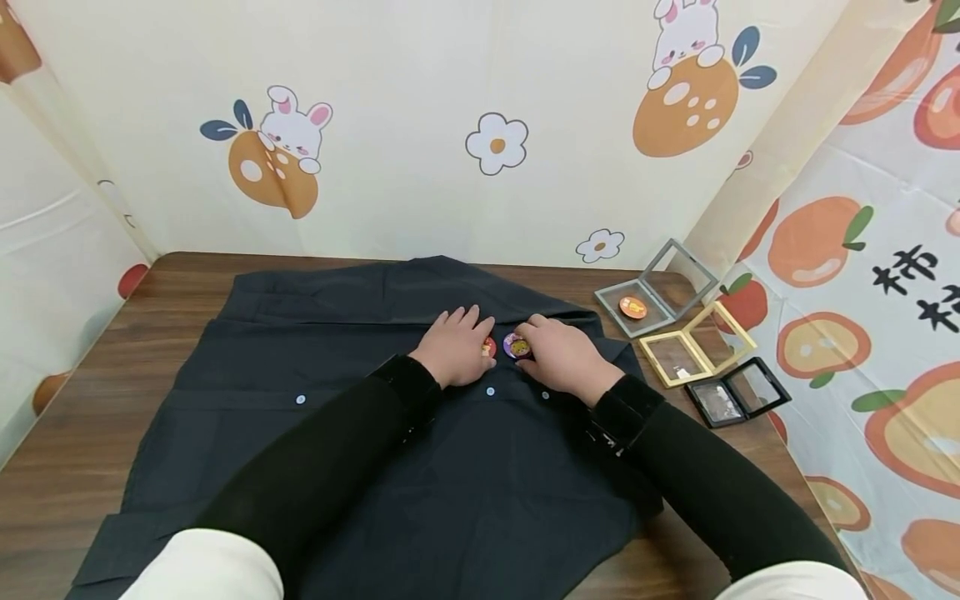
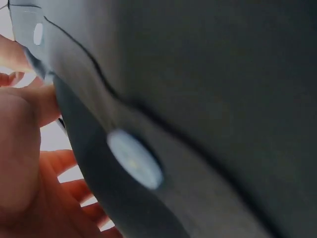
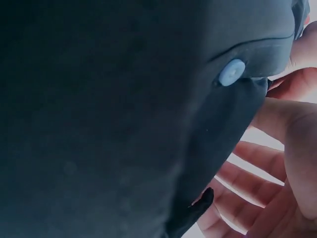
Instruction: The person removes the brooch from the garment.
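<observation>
A dark navy shirt [image 1: 390, 467] with pale buttons lies spread out. My left hand [image 1: 456, 346] is on it, thumb and index finger at the edges of a small red round badge [image 1: 489, 347] that the hand partly covers. Just to the right, my right hand [image 1: 562, 357] holds a purple round badge [image 1: 516, 346] between thumb and index finger. The two badges are close together but apart. Both wrist views show navy cloth and a blue-white button [image 2: 135, 158] up close, with fingers [image 3: 242, 193] of the right hand beside the cloth; neither shows the badges clearly.
At the right of the wooden table [image 1: 82, 425] stand three opened clear-windowed cases: a grey one [image 1: 618, 292] with an orange badge [image 1: 633, 307], a yellow one [image 1: 675, 358] and a black one [image 1: 716, 404]. Printed curtains [image 1: 420, 208] border the back and sides.
</observation>
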### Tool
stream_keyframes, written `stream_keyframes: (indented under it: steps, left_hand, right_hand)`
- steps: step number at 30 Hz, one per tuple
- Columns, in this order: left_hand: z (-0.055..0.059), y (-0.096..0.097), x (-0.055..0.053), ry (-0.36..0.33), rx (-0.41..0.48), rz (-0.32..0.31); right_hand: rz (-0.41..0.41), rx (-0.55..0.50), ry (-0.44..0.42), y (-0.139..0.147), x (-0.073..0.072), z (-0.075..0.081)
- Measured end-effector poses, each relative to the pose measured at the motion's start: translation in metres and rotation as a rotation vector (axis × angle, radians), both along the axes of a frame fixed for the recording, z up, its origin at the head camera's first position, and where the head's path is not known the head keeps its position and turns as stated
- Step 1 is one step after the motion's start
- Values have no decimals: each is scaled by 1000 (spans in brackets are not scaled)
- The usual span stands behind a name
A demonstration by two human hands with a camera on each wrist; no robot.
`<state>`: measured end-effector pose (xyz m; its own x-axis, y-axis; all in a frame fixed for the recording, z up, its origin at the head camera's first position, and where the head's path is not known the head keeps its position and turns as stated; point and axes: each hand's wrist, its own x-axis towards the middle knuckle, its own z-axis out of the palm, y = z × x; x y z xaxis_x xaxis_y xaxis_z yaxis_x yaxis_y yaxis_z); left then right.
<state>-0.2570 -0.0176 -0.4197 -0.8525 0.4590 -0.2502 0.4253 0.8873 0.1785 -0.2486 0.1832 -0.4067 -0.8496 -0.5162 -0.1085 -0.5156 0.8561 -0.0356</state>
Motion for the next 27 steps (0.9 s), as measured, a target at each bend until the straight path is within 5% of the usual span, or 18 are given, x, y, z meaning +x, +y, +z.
stream_keyframes:
  steps: [12, 27]
  left_hand:
    - [0, -4, -7, -167, 11, 46]
    - [0, -7, -9, -166, 42, 62]
  right_hand:
    - [6, 19, -57, 0, -8, -2]
    - [0, -98, -146, 9, -20, -3]
